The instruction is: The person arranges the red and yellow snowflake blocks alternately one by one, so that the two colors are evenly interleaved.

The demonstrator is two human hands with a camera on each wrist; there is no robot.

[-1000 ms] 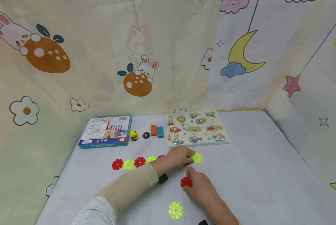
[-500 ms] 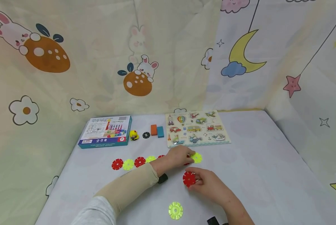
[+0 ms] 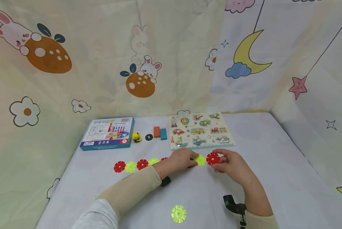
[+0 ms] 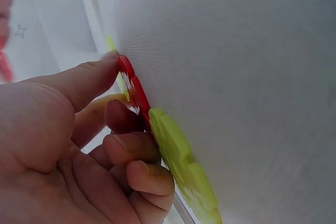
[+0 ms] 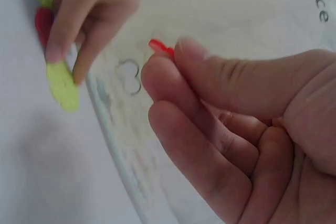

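Red and yellow-green notched plastic discs lie in an alternating row. My left hand spans the row's right end, thumb and finger on opposite edges of the last yellow-green disc. A red disc beside it lies under the left fingers, and the forearm hides part of the row. My right hand pinches another red disc by its edge, just right of that yellow-green one; in the right wrist view the held disc is raised off the table. One loose yellow-green disc lies near the front.
Along the back stand a flat toy box, a yellow duck figure, a black round chip, an orange block, a blue block and a vehicle puzzle board. A patterned cloth wall rises behind.
My right hand has carried the red disc from near the table's middle up and right, to beside the row's last yellow-green disc. The left hand has stayed in place.
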